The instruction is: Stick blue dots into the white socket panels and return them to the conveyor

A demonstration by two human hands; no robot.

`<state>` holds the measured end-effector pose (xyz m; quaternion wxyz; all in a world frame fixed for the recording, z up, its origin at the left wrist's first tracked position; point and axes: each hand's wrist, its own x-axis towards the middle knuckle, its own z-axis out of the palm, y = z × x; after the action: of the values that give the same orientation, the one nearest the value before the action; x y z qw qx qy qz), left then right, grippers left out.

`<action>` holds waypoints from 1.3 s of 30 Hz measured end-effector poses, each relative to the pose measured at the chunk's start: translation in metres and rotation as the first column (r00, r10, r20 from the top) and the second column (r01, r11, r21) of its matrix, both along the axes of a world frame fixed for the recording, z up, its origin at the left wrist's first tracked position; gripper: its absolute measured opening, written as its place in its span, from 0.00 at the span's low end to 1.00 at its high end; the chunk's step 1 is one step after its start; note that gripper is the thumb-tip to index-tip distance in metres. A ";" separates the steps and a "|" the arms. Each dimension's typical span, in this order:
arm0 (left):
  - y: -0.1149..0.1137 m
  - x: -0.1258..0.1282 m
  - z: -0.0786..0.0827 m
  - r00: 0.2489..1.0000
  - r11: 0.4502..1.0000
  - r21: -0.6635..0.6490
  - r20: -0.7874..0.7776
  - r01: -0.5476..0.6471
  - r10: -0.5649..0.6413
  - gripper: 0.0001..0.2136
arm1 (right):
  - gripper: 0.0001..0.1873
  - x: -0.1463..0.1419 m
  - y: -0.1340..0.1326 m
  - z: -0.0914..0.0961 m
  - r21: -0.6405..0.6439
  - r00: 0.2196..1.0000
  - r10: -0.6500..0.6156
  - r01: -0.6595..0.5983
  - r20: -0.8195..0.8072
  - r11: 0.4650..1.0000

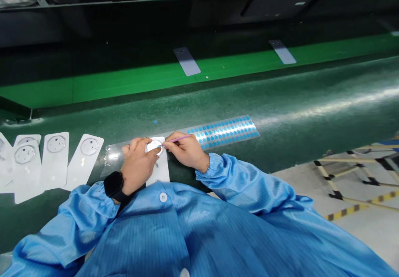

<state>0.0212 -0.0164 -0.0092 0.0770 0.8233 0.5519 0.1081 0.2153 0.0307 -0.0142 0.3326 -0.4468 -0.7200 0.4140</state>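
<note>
A white phone back cover (pixel 158 173) with an octagonal camera area lies on the green bench close to my body. My left hand (pixel 137 162), with a black watch on its wrist, is closed over its upper left part, with thumb and fingertips around the octagon. In my right hand (pixel 184 149) a thin pink tool (pixel 180 138) is pinched like a pen. Its tip is at the octagon, where a small blue spot shows. Under and beside my hands lies a clear strip (pixel 229 130) with rows of blue round stickers on its right part.
Several more white covers (pixel 56 160) lie at the left, some overlapping. Beyond the bench's raised edge, two covers (pixel 187 60) rest on a bright green belt (pixel 124 77). One loose blue dot (pixel 155 122) is on the bench (pixel 299 131). A tube frame (pixel 343 177) stands on the floor at right.
</note>
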 end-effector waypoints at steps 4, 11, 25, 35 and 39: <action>0.000 0.000 -0.001 1.000 1.000 -0.002 -0.001 -0.005 0.005 0.12 | 0.09 0.001 0.000 -0.006 0.074 1.000 0.015 -0.016 0.010 0.997; 0.000 0.002 -0.001 1.000 1.000 -0.009 0.009 -0.008 0.008 0.12 | 0.10 0.005 -0.001 -0.012 0.281 1.000 0.028 -0.029 0.005 0.959; 0.002 0.004 0.001 1.000 0.997 -0.074 -0.006 -0.030 0.030 0.12 | 0.09 0.004 -0.003 -0.014 0.427 0.998 0.059 -0.055 0.002 0.903; 0.002 0.003 0.002 0.999 0.997 -0.062 -0.012 -0.036 0.035 0.11 | 0.10 0.005 -0.003 -0.013 0.397 0.998 0.063 -0.063 0.014 0.916; 0.002 0.004 0.002 0.999 0.996 -0.078 -0.008 -0.035 0.035 0.11 | 0.10 0.004 -0.003 -0.014 0.377 0.998 0.059 -0.057 0.004 0.925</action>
<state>0.0248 -0.0142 -0.0075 0.1053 0.8102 0.5703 0.0854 0.2197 0.0276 -0.0284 0.4024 -0.3517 -0.7978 0.2793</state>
